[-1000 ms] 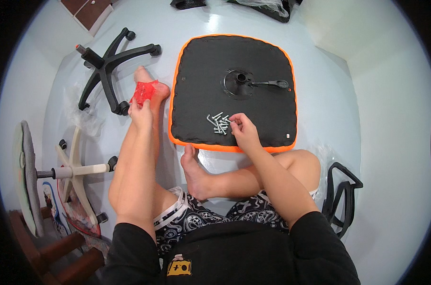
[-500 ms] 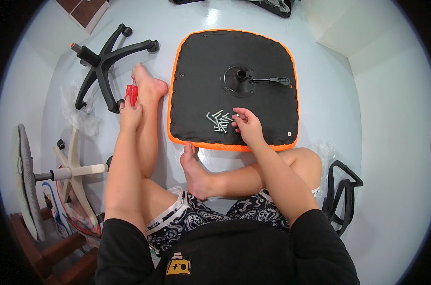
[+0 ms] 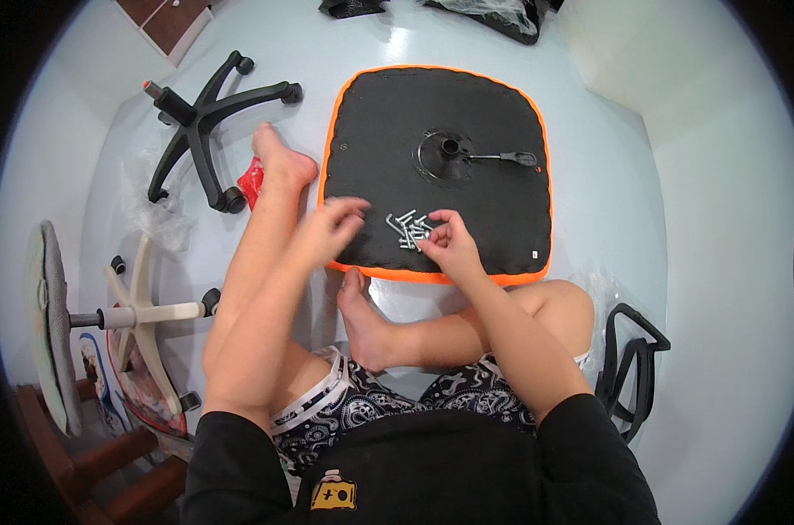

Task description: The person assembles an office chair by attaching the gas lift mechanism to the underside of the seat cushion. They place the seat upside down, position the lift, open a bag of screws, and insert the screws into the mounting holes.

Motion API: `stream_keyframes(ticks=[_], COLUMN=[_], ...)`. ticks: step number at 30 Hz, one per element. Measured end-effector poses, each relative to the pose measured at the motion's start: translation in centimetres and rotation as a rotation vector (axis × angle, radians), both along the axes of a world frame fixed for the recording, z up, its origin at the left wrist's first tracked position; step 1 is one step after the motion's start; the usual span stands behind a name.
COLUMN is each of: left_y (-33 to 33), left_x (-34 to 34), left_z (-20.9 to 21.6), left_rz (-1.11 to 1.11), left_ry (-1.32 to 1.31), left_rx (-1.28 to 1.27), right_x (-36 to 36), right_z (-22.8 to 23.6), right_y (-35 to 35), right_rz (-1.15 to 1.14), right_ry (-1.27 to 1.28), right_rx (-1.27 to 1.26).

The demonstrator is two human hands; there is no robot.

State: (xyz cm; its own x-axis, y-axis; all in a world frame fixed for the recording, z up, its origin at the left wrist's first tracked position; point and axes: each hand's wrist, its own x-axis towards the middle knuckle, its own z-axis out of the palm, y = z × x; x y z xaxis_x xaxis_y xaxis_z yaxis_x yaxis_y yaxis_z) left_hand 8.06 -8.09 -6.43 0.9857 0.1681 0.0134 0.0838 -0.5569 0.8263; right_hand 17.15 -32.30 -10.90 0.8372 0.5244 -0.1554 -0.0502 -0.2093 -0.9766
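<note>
The square chair seat (image 3: 362, 175) lies upside down on the floor, black underside up, with an orange mesh edge. A pile of silver bolts (image 3: 407, 231) with an L-shaped hex key (image 3: 392, 220) rests on its near part. My right hand (image 3: 454, 248) is at the pile's right side, fingers curved and thumb apart from the index finger, touching the bolts. My left hand (image 3: 329, 229), blurred, hovers over the seat's left edge with fingers stretched toward the pile; nothing shows in it. A red packet (image 3: 251, 182) lies beside my left foot.
A black five-armed chair base (image 3: 196, 122) with casters stands at the far left. Nearer left is a chair with a pale base (image 3: 139, 313). A black armrest frame (image 3: 629, 367) lies at right. The seat's round plate carries a lever (image 3: 506, 158).
My left hand has let go of the red packet and moved right and nearer, over the seat's edge. My right hand has shifted slightly nearer, down onto the bolts.
</note>
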Motion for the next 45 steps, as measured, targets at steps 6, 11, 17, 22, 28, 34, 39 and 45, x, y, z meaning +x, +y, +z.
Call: stream_keyframes(ticks=[6, 11, 17, 22, 28, 34, 39, 45], left_y=[-6.5, -6.3, -4.9, -2.7, -2.8, -2.6, -2.7, -2.7], left_x=[-0.3, -0.1, 0.6, 0.1, 0.1, 0.4, 0.5, 0.5], left_z=[0.4, -1.3, -0.3, -1.8, -2.9, -4.9, -3.5, -3.2], left_rz=[-0.213, -0.142, 0.018, 0.063, 0.046, 0.109, 0.132, 0.112], left_ry=[0.065, 0.011, 0.061, 0.115, 0.038, 0.111, 0.208, 0.206], left_rx=[0.001, -0.007, 0.025, 0.067, 0.085, 0.092, 0.134, 0.182], right_x=[-2.2, -2.2, -1.6, -2.1, -2.2, -1.3, -0.6, 0.4], right_z=[2.4, 2.3, 2.7, 2.4, 1.3, -0.5, 0.0, -0.4], right_y=[0.4, 0.5, 0.6, 1.1, 0.9, 0.5, 0.5, 0.1], right_rz=[0.192, 0.214, 0.155, 0.243, 0.169, 0.061, -0.075, -0.17], right_ry=[-0.152, -0.148, -0.479, -0.674, -0.631, -0.767, -0.459, -0.386], right_rx=[-0.057, -0.062, -0.353, -0.594, -0.698, -0.462, -0.303, -0.295])
